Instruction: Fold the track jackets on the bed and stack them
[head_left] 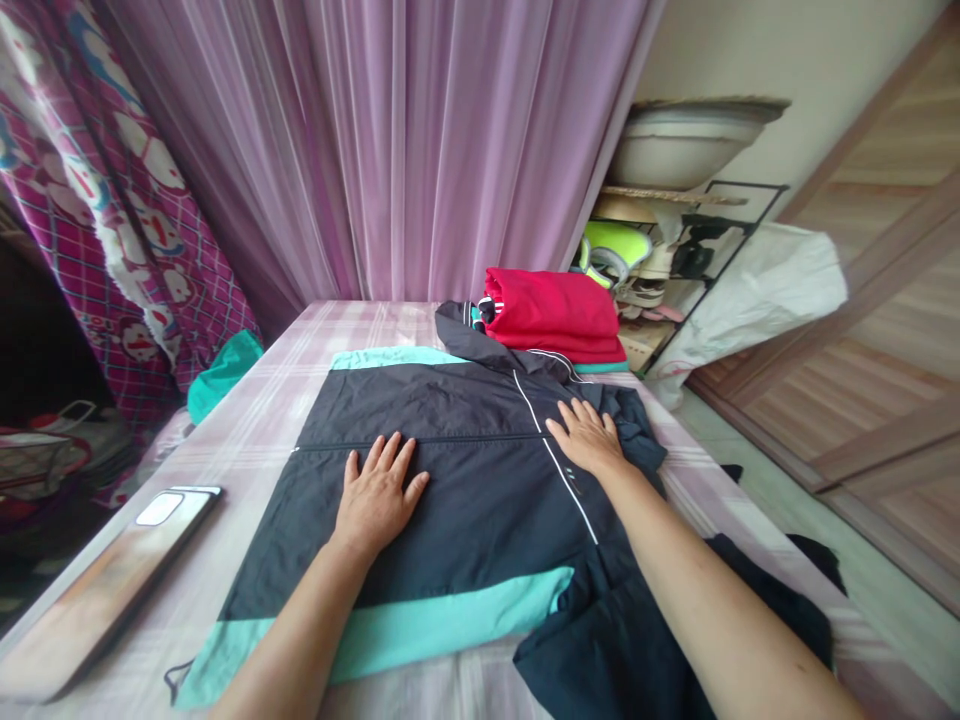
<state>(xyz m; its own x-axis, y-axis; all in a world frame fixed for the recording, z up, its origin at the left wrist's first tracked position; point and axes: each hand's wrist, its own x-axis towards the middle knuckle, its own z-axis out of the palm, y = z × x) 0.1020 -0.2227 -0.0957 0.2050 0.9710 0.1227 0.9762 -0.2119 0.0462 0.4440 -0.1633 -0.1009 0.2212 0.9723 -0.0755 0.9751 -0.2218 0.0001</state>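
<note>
A dark jacket [450, 500] with turquoise side panels and thin white piping lies spread on the table, its zip line running left to right. On the jacket's body, close to the zip, my left hand [379, 495] rests flat with fingers spread. My right hand [586, 435] lies on the upper part near the white piping, fingers stretched out. One dark sleeve trails toward me at the lower right, partly under my right forearm. The other sleeve reaches toward the back. Neither hand grips anything.
A folded red garment [555, 310] sits on a pile at the table's back. On the left lies a phone [105, 600], with turquoise cloth [225, 375] at the edge beyond. Purple curtains [450, 150] hang behind. A rack with a basin [686, 145] stands at right.
</note>
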